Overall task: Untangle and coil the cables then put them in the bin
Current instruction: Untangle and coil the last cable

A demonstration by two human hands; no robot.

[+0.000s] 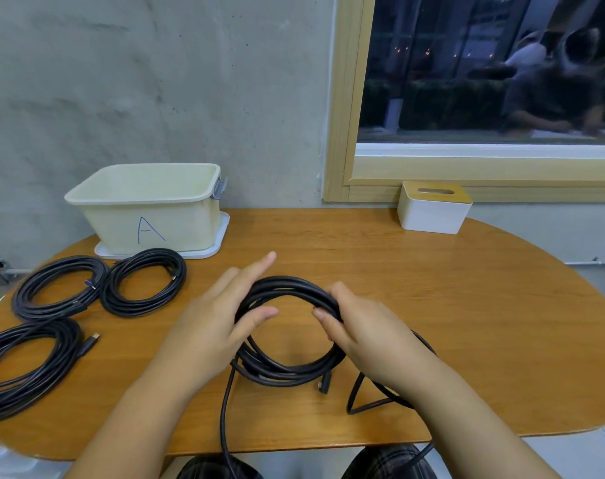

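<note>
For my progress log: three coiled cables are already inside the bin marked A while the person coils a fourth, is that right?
Not quite. In the head view the three coiled cables lie on the table in front of the bin, not inside it. Both hands, left hand and right hand, do hold the fourth cable.

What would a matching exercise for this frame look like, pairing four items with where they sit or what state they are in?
Items:
1. bin marked A
2. tissue box
3. cable being coiled
4. three finished coils

Places or states:
a. held between both hands, mid-table, loose ends trailing off the near edge
b. far right, under the window
c. lying on the table's left side, in front of the bin
d. on a white tray at the far left, by the wall

Pairs: 1-d, 2-b, 3-a, 4-c
</note>
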